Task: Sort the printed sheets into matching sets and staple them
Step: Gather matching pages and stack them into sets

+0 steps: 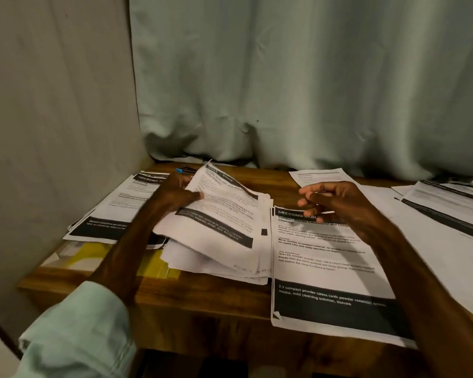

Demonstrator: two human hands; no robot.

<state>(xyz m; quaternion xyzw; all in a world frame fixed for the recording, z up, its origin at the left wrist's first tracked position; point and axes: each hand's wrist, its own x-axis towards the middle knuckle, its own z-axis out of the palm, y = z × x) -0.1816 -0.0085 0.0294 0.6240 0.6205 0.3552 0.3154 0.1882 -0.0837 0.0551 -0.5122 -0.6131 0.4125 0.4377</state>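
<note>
head view. the wooden table (202,293) is bounded at the back by a pale curtain (311,77) and on the left by a grey wall (52,105). bare wood is seen only as a strip along the near edge and a small patch at the back centre; the rest is covered by paper.

a loose stack of printed sheets (216,260) lies at the table's centre, its edges fanned unevenly. the top sheet (224,214) is raised at its left side and bowed. it is white, with a dark header strip at the far end and a dark band across the near end; the text is blurred. its long axis runs away from the person, skewed a little.

the left hand (175,197) pinches the top sheet's left edge, thumb on the printed face, fingers hidden behind. the right hand (339,205) hovers over the front sheet (328,268), fingers loosely curled and holding nothing.

the front sheet lies flat just right of the stack, headed "dressing", long axis near to far, its dark band overhanging the near edge.

further sheets are noted: a left pile (118,211), a right pile (448,211), a back sheet (320,175). something yellow (150,266) lies under the stack; a pale sleeve (79,328) is visible.
</note>
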